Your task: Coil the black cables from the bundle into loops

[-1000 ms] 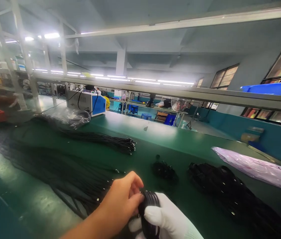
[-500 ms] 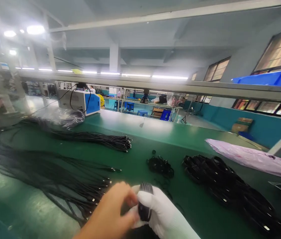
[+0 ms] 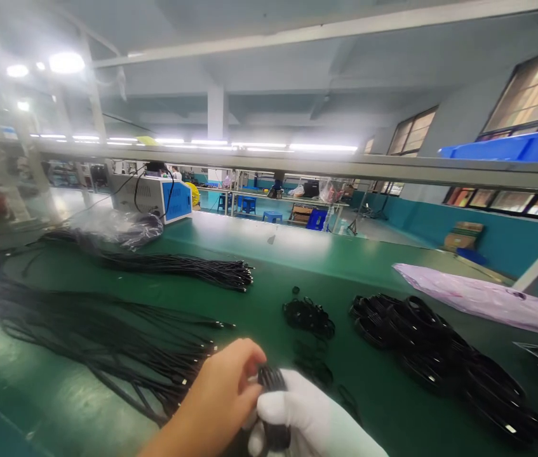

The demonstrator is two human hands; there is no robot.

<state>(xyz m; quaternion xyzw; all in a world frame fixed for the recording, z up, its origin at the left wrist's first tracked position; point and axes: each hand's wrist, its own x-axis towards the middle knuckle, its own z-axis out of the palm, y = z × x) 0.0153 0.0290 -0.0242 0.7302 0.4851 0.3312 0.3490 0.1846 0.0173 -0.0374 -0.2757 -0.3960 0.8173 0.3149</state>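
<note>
A coiled black cable (image 3: 273, 379) is held low in the middle of the view. My right hand (image 3: 316, 412), in a white glove, wraps round it with the thumb across the turns. My bare left hand (image 3: 221, 388) pinches at the coil's left side; its fingertips are partly hidden there. Left of my hands lie loose black cables (image 3: 126, 343) with small metal plug ends. Beyond my right hand is a small heap of black bands (image 3: 307, 316), with more thin loops strewn nearer. Several finished-looking cable coils (image 3: 421, 336) are piled to the right.
A second cable bundle (image 3: 187, 266) lies farther back on the green table (image 3: 345, 254), near clear plastic wrap (image 3: 140, 231). A blue and white machine (image 3: 176, 198) stands behind. Pink wrapping (image 3: 478, 298) lies far right. A shelf rail (image 3: 392, 165) crosses above the table.
The coil has turned and sits slightly lower and farther left between my hands. My left hand has shifted slightly up at its side. Strewn bands beyond my glove show more fully.
</note>
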